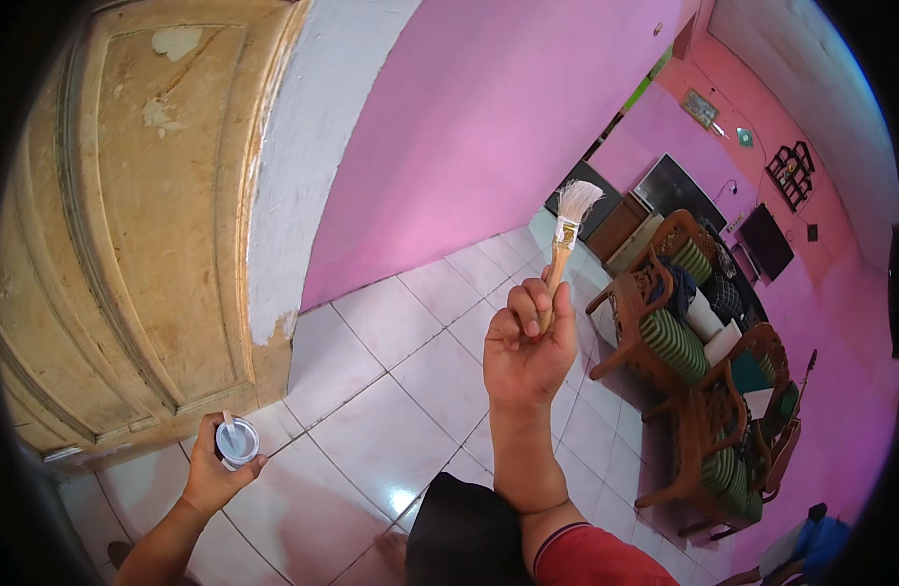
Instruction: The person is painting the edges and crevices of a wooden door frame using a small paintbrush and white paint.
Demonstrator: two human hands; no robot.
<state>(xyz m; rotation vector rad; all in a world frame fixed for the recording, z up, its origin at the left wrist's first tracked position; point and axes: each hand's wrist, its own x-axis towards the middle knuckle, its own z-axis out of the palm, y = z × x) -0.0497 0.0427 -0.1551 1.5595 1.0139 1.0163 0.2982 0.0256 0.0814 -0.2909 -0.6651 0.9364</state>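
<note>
A paintbrush [559, 256] with a wooden handle and pale, splayed bristles points upward in my right hand [529, 344]. The fingers of that hand are wrapped round the lower handle, in front of the tiled floor. Low at the left, my left hand [213, 471] grips a small open can [237, 444] from its side. A light-coloured stick or spatula [229, 422] leans on the can's rim, and pale, greyish contents show inside. The can is close to the foot of a worn wooden door [166, 195]. Bristles touch nothing.
Beside the door, a whitish painted strip [303, 146] meets a pink wall [430, 127]. Carved wooden chairs [674, 322] with green striped cushions stand at the right, partly piled with cloth. Behind them is a television [679, 190]. White tiles [371, 420] cover the floor.
</note>
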